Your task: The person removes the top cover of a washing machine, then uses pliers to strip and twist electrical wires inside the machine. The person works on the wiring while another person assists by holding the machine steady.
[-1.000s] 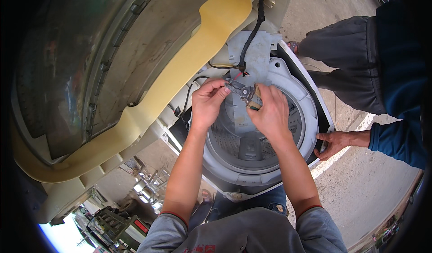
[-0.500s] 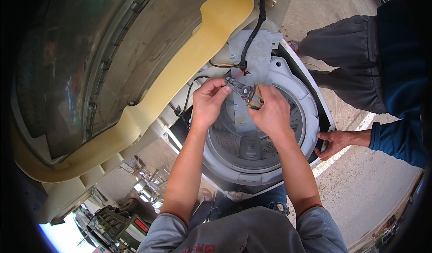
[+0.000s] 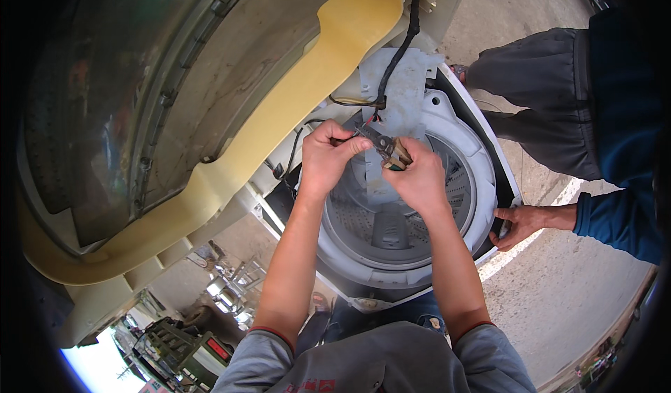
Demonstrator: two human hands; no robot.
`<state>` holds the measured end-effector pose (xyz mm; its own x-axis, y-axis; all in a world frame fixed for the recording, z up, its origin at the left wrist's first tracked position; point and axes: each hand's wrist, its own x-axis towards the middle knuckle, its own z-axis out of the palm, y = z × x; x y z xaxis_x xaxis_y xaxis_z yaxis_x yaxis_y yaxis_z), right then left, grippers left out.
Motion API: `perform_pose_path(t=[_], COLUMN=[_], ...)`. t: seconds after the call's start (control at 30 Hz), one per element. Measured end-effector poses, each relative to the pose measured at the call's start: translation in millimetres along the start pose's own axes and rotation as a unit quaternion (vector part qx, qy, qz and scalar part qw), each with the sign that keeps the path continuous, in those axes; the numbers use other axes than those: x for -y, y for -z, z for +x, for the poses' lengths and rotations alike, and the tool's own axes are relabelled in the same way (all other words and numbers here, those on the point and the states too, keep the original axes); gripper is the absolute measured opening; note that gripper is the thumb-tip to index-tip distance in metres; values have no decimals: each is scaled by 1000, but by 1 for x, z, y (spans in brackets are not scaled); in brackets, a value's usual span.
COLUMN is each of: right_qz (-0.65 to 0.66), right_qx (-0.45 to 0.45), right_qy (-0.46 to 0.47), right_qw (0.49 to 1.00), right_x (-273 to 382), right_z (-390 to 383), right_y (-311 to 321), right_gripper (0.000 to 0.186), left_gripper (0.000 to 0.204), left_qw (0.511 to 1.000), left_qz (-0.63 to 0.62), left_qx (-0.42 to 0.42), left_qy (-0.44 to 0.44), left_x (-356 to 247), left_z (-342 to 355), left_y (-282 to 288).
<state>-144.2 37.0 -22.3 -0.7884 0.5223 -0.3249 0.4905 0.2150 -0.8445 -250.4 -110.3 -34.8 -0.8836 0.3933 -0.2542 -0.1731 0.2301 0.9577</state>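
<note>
A pair of dark pliers (image 3: 378, 141) with tan and green handles is occupying the centre of the view, sitting above the opening of a top-loading washing machine. The right hand (image 3: 419, 180) is gripping the handles, its fingers closing around them, and the tool is pointing up and to the left. The left hand (image 3: 328, 159) is pinching narrowly, thumb against forefinger, on a thin dark wire (image 3: 343, 140) just beside the tool's nose; the exact contact there is too small to tell. Red and dark leads (image 3: 373, 117) are showing just above the nose, near the lower end of a black wrapped cable (image 3: 400, 63), which is running up towards the upper edge. Behind the leads, a pale grey plate (image 3: 409, 85) is extending down over the opening. Beneath the hands, the grey tub ring (image 3: 482, 190) is encircling the perforated drum (image 3: 391, 232). To the left, a large cream-yellow panel (image 3: 342, 40) is slanting across the view, framing a translucent window. To the right, a co-worker in dark trousers (image 3: 535, 106) is standing beside the machine, and that person's hand (image 3: 523, 224) is resting at its white rim. Outermost, a concrete floor (image 3: 545, 288) is surrounding the machine, and metal parts (image 3: 234, 291) are lying at lower left.
</note>
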Motion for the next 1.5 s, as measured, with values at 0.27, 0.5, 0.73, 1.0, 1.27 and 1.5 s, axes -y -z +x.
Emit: perform_pose_path(t=[0.27,0.5,0.73,1.0,1.27,1.5], right_qz=[246,322,334,341,212,255], right_qx=[-20,35,-87,-26,-53,-76], right_qy=[-16,-54,-23,-10,54,5], right_qw=[969,944,938,940,974,964], right_x=[10,-35,-11,-23,1,-2], right_z=[-15,-37,-13,5,46,46], right_y=[14,58,133,107,-2,-28], right_gripper=[35,74,85,41,37,30], left_gripper=[48,56,36,27,25,22], left_qw=[990,941,865,980,974,983], left_qz=[137,322,425,199,210,169], left_qx=[-11,31,76,27,73,59], left_qy=[-18,-93,-255,-16,41,49], left_x=[-20,-47,-52,-28,-33,-27], left_z=[-2,-3,13,21,29,32], left_y=[-4,-2,-13,-29,-24,-27])
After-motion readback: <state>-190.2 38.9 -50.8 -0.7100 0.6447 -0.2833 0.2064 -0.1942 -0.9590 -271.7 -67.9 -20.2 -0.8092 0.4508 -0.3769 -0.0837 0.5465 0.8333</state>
